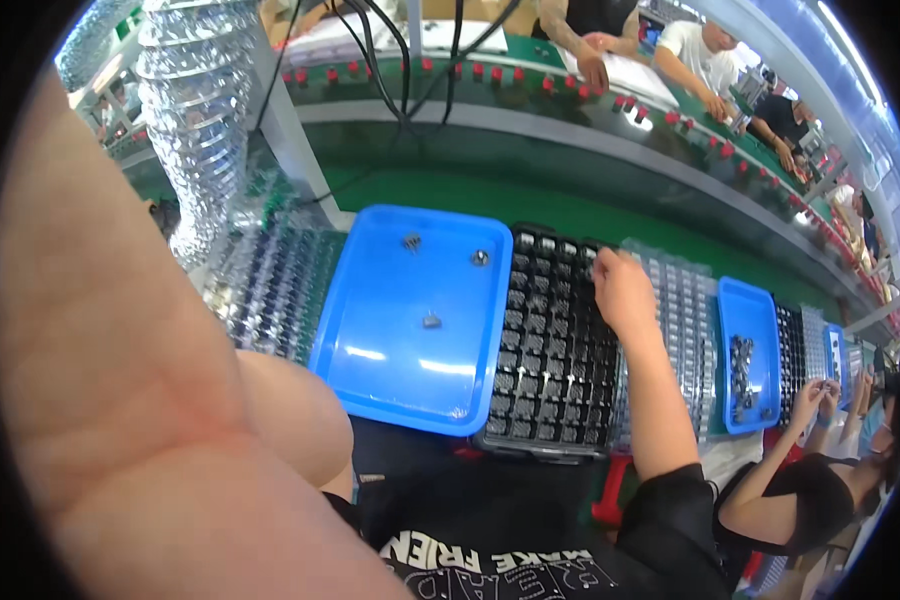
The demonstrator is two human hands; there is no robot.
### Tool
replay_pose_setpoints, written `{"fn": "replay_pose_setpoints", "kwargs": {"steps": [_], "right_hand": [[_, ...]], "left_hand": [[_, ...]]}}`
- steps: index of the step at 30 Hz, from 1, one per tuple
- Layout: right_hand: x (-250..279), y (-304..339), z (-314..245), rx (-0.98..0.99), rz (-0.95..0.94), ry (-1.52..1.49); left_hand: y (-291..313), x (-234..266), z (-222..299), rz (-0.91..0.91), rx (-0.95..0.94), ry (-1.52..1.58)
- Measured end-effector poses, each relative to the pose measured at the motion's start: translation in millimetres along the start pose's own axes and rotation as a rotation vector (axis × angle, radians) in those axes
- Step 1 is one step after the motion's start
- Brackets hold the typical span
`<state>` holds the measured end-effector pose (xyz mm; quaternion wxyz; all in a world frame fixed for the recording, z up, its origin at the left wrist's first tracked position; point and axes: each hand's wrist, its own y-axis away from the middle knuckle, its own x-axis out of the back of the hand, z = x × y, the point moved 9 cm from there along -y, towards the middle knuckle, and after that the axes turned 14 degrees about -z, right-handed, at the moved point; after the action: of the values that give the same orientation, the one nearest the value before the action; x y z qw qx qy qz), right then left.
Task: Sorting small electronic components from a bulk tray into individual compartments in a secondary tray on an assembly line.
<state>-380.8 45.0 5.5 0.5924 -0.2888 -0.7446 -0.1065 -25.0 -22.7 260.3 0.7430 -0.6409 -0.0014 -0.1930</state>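
My right hand [627, 292] reaches over the far right part of a black compartment tray [555, 350]. Its fingers are bent together at a cell there, and anything between them is hidden. Many of the tray's cells have small greyish parts in them. My left arm is raised very close to the camera and fills the left side; the wrist and base of my left hand [120, 270] show, but its fingers are out of sight. Left of the black tray lies a shallow blue tray [410, 355] with three small metal parts [431, 321] scattered in it.
Clear plastic blister trays [682, 330] lie right of my right hand, then another blue tray [766, 345] with a pile of metal parts. A silver flexible duct [192, 110] hangs at the far left. Co-workers sit to the right and across a conveyor line [530, 130].
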Motion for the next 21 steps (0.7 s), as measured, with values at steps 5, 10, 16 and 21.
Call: {"fn": "replay_pose_setpoints", "kwargs": {"steps": [5,10,16,21], "right_hand": [[-8.0,-14.2,-1.6,0.017,-0.072,0.105],[-22.3,-11.4,-7.1,0.031,-0.013,0.085],[19.6,21.7,-11.9,-0.038,-0.056,-0.101],[27.7,48.4,-42.6,0.053,-0.1,-0.246]], "left_hand": [[-35.4,5.6,-29.5,0.039,0.017,-0.031],[-48.9,32.3,16.3,0.106,-0.118,-0.088],[-44.6,-48.9,28.3,-0.205,0.055,1.625],[-17.4,-86.0,93.4,0.233,0.441,1.964]]}}
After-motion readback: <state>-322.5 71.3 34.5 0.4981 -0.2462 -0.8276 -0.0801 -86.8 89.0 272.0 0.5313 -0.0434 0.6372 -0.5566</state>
